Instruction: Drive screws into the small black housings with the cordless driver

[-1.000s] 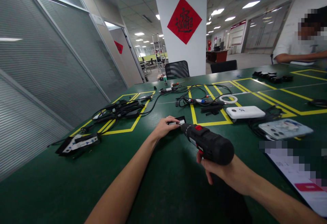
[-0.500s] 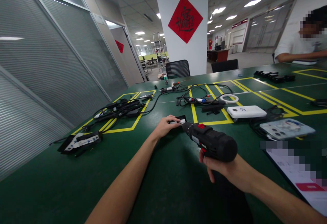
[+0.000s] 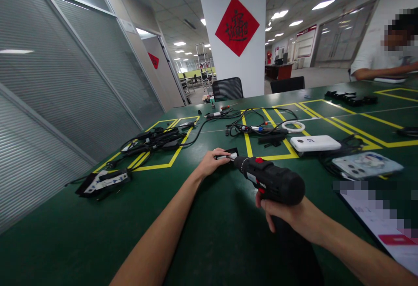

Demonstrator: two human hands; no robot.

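My right hand is wrapped round the grip of a black cordless drill with red switches. The drill points forward and left, its tip at a small black piece with a white part on the green table. My left hand holds that black-and-white piece from its left side, fingers pressed onto it close to the drill tip. Part of the piece is hidden behind my fingers and the drill's front, so its exact kind cannot be made out.
Black cables lie bundled at left, near a black-and-white part. More cables, a white ring, a white power bank and a phone lie to the right. A person sits at the far right.
The drill and my right hand have shifted very slightly right. My left hand stays on the black-and-white piece.
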